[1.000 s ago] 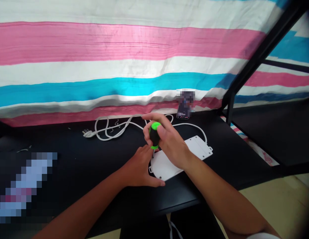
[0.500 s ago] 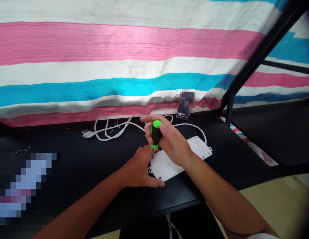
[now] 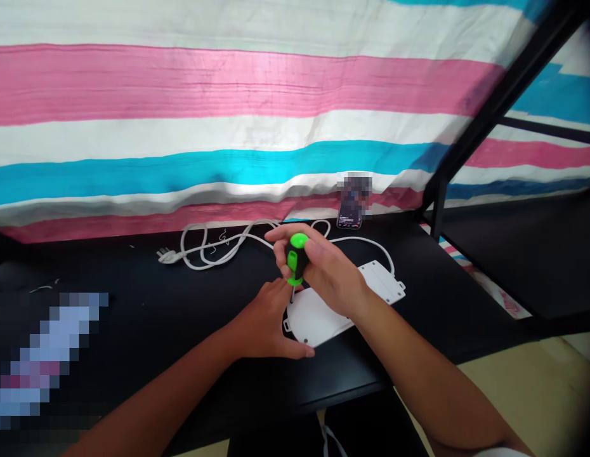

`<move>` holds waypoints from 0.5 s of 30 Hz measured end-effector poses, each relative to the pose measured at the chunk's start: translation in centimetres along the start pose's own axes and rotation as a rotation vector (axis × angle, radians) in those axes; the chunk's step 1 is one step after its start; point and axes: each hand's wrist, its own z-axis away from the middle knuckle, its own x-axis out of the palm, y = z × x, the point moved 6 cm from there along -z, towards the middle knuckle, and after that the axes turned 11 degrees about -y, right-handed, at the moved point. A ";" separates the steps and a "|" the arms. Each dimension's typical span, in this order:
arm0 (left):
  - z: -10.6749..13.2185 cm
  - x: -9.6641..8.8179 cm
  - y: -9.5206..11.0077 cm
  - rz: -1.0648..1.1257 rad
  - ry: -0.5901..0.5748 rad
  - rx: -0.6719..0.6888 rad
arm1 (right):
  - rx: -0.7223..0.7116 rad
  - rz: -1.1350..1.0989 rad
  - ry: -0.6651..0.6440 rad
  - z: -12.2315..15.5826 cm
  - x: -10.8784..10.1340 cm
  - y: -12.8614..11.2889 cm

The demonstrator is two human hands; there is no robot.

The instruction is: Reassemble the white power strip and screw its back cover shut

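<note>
A white power strip [image 3: 318, 317] lies on the black table, a flat side with screw holes facing up. My left hand [image 3: 266, 324] grips its left end, thumb along the near edge and fingers around the far side. My right hand [image 3: 330, 270] is closed around the black and green handle of a screwdriver [image 3: 295, 260], which stands nearly upright. Its shaft reaches down to the far left corner of the strip, where the tip's exact seat is too small to make out. My right hand and wrist cover the middle of the strip.
A white cord [image 3: 238, 238] loops behind the strip and ends in a plug [image 3: 169, 256] to the left. A phone [image 3: 351, 212] leans against the striped sheet [image 3: 228, 89] at the back. A black metal frame [image 3: 438, 190] rises at right. A blurred-out object [image 3: 47, 355] lies at left.
The screwdriver handle has turned in my right hand, bringing a green patch on its side into view. My right fingers have shifted slightly. My left hand and the power strip have stayed put.
</note>
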 end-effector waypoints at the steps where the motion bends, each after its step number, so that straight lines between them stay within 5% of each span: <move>1: 0.0 0.0 0.0 -0.003 0.000 0.004 | 0.006 0.013 0.003 -0.1 0.0 -0.1; 10: 0.0 0.0 0.1 0.007 -0.005 0.006 | -0.046 -0.018 0.058 0.0 -0.8 0.5; 15: 0.0 0.1 -0.1 0.003 0.003 -0.007 | 0.008 -0.078 -0.053 -0.1 -0.3 0.2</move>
